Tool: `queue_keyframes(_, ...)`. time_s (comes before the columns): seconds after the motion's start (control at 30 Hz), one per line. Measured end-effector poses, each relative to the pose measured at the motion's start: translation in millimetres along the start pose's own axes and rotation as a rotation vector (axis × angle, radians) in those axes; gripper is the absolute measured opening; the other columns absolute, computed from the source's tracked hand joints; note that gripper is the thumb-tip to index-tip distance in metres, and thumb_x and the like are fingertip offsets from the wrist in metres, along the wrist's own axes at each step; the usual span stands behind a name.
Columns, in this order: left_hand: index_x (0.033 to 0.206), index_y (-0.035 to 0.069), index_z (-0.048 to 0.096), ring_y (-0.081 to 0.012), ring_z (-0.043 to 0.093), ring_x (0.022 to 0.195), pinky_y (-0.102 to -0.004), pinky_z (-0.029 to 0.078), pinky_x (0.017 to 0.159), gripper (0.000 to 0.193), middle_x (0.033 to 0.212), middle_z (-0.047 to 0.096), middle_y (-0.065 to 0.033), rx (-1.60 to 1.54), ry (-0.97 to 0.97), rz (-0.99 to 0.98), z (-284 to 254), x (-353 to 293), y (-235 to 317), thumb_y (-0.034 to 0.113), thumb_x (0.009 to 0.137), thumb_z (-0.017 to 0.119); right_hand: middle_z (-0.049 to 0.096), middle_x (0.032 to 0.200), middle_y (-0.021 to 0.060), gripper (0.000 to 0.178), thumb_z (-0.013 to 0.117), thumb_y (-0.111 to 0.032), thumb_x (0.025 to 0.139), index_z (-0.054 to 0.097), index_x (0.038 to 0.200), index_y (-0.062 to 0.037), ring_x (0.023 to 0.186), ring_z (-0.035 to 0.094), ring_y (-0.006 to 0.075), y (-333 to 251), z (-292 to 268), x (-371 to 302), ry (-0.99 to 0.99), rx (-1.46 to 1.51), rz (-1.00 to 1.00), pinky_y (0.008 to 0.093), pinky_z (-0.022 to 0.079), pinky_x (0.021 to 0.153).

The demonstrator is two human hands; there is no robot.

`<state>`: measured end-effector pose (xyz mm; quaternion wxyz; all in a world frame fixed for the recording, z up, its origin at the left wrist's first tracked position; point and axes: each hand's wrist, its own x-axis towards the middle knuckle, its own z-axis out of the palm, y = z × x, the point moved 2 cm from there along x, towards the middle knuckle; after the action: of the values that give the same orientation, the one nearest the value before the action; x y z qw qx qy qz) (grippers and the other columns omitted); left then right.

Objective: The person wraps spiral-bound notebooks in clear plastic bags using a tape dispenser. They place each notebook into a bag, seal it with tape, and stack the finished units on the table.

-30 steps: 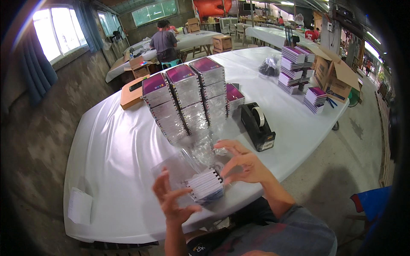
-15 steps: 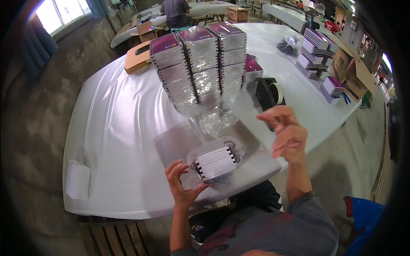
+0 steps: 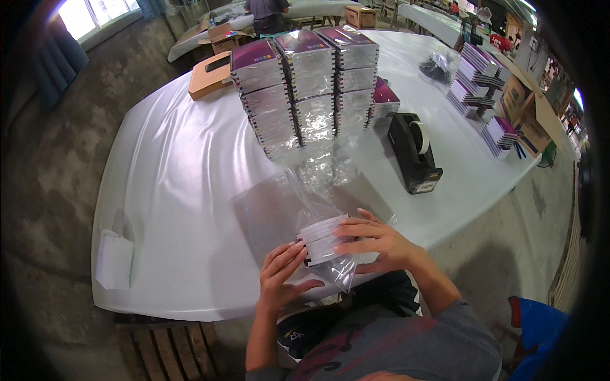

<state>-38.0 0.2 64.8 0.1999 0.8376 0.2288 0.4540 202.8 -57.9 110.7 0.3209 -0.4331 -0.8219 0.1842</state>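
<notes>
Head view. Both forearms come up from the near edge, over the near rim of the white table [image 3: 178,190]. Left hand [image 3: 283,279]: palm down, fingers loosely spread and pointing far-right, fingertips against the near-left end of a small stack of spiral notebooks [image 3: 324,240]. Right hand [image 3: 375,241]: reaches in from the right, fingers stretched flat and slightly fanned across the top of the stack, pressing it through a clear plastic bag [image 3: 318,209]. The stack sits at the near edge of the table, between the two hands, wrapped in the bag's lower part; the bag's loose end rises toward the far side.

Far centre: tall wrapped stacks of purple-covered notebooks [image 3: 305,82]. Right of them, a black tape dispenser [image 3: 414,152]. Far left, a brown cardboard box [image 3: 210,73].

Hard to tell: whether the stack is fully inside the bag; the right thumb is hidden beneath the hand. The film blurs the notebook covers.
</notes>
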Motion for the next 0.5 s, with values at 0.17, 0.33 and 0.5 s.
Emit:
queue_keyframes(0.17, 0.121, 0.021, 0.061, -0.0158, 0.050, 0.116, -0.0345, 0.032, 0.091, 0.068, 0.127, 0.056, 0.0061, 0.262, -0.220, 0.023, -14.7, 22.4, 18.0, 0.027, 0.057, 0.083, 0.041, 0.141, 0.0024, 0.058, 0.080, -0.024, 0.064, 0.060, 0.119, -0.0251, 0.132, 0.035, 0.0239, -5.3, -6.5, 21.7, -0.229, -0.066, -0.006, 0.0472, 0.023, 0.109)
queue_keyframes(0.33, 0.123, 0.027, 0.058, -0.0148, 0.048, 0.111, -0.0358, 0.027, 0.090, 0.073, 0.128, 0.054, 0.0132, 0.368, -0.412, 0.061, -10.0, 47.2, 31.0, 0.025, 0.054, 0.082, 0.041, 0.141, 0.0089, 0.057, 0.080, -0.020, 0.066, 0.059, 0.119, -0.0195, 0.134, 0.032, 0.0306, 2.8, -9.7, 23.2, -0.213, 0.287, -0.122, 0.0465, 0.022, 0.110)
queue_keyframes(0.5, 0.125, 0.026, 0.057, -0.0142, 0.050, 0.096, -0.0315, 0.032, 0.086, 0.072, 0.129, 0.053, 0.0125, 0.476, -0.521, 0.033, -17.2, 55.8, 45.4, 0.024, 0.056, 0.080, 0.047, 0.134, 0.0154, 0.051, 0.071, -0.016, 0.076, 0.056, 0.123, -0.0043, 0.123, 0.044, 0.0237, 30.9, -30.7, 33.2, 0.057, 0.733, 0.112, 0.0362, 0.035, 0.101)
